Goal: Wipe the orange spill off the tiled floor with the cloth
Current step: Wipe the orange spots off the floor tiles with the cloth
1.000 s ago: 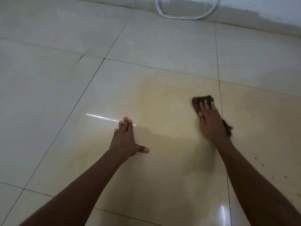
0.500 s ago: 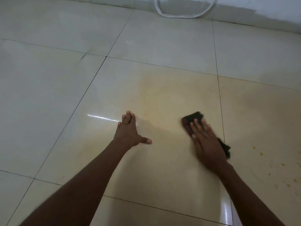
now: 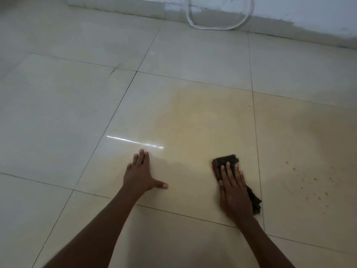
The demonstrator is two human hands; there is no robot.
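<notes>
A dark folded cloth [image 3: 226, 160] lies flat on the glossy cream tiled floor [image 3: 58, 117]. My right hand [image 3: 234, 190] presses down on it with straight fingers, covering most of it; a frayed end shows by my wrist. A pale orange smear [image 3: 195, 115] spreads over the tile ahead of the cloth and onto the tile to the right. Small orange droplets [image 3: 314, 178] dot the floor right of the cloth. My left hand [image 3: 141, 175] rests flat on the floor to the left, thumb spread out.
A grey-white wall [image 3: 309, 14] runs along the far edge of the floor. A loop of clear hose [image 3: 220, 27] lies against it at top centre. A bright light streak [image 3: 135, 141] reflects just beyond my left hand.
My right hand has dragged the cloth back toward me across the smeared tile. My left hand has stayed planted on the floor.
</notes>
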